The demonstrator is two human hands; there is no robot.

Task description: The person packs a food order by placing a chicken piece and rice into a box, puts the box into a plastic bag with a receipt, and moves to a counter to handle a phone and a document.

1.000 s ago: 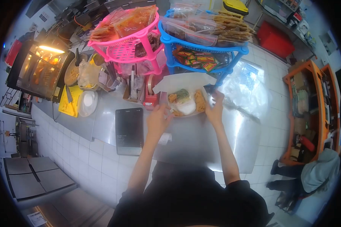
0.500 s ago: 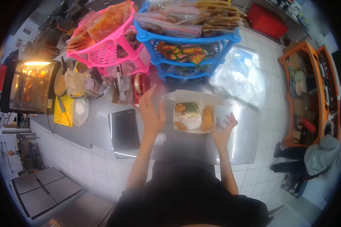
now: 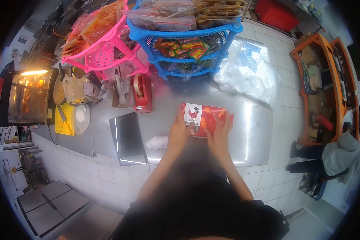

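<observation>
As you stood at the near edge of the metal table (image 3: pixel 248 116), your left hand (image 3: pixel 180 134) grasped the left side of a red box (image 3: pixel 206 114), thumb toward its front. Your right hand (image 3: pixel 219 138) touched the right part of its lid, fingers spread; whether that grip was clenched, you could not tell. The box sat closed, a little in from the near edge, toward the right edge, its white label showing a rooster emblem and "AYAM".

A paper slip (image 3: pixel 157 142) lay just beside your left wrist, and a black tablet-like device (image 3: pixel 129 138) reached the near edge. Along the far edge stood a red tape dispenser (image 3: pixel 146 100), a pink rack (image 3: pixel 126 50) and a blue rack (image 3: pixel 228 31), both filled with packets. Clear plastic bags (image 3: pixel 248 76) covered the far right corner.
</observation>
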